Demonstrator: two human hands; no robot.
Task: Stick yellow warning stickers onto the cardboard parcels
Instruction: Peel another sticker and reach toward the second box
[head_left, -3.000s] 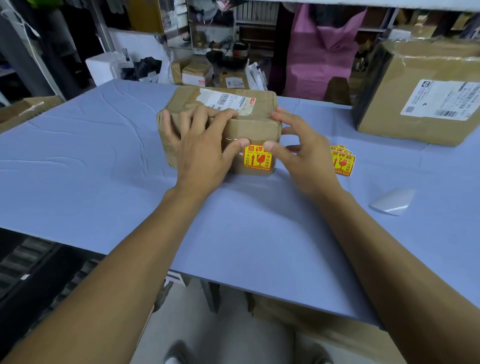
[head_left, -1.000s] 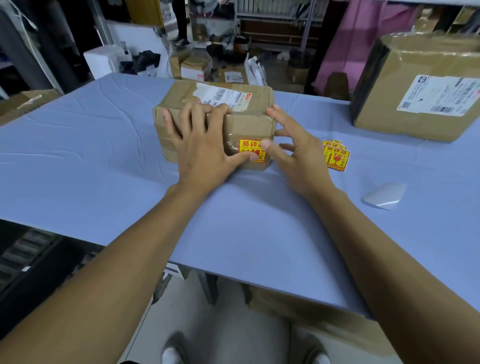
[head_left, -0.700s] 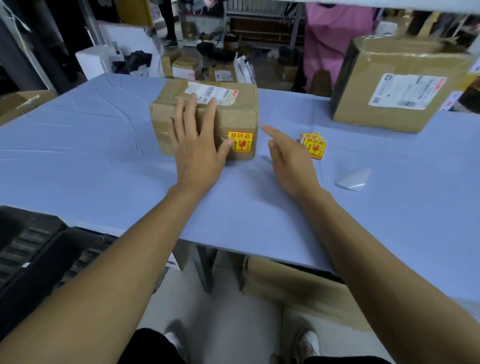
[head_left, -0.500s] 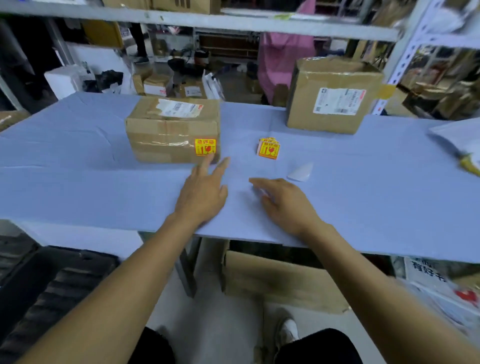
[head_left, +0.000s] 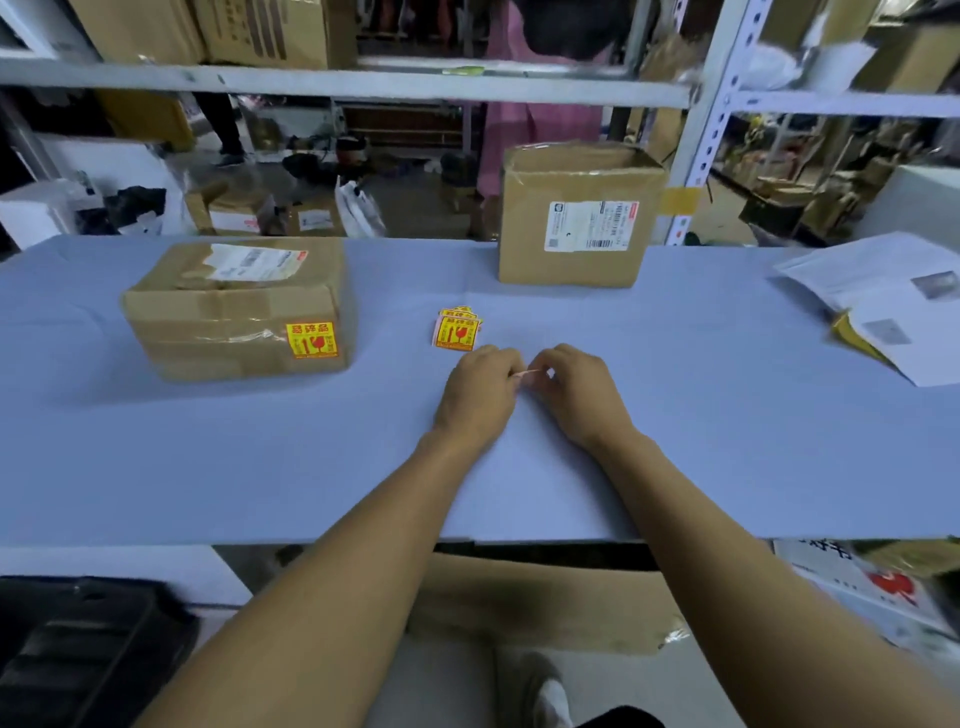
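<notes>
Head view: both hands meet over the blue table (head_left: 208, 467) — left hand (head_left: 480, 392) and right hand (head_left: 576, 389) pinch a thin pale slip (head_left: 529, 372) between fingertips. The sticker stack (head_left: 457, 330) lies just beyond. The low parcel (head_left: 234, 312) bears a yellow sticker (head_left: 311, 340); the tall parcel (head_left: 576, 218) stands closed — contents unseen.

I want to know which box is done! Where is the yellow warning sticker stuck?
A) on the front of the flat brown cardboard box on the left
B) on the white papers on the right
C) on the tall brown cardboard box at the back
A: the yellow warning sticker sits on the front face of the flat brown cardboard box on the left; the tall brown cardboard box shows only a white shipping label.
</notes>
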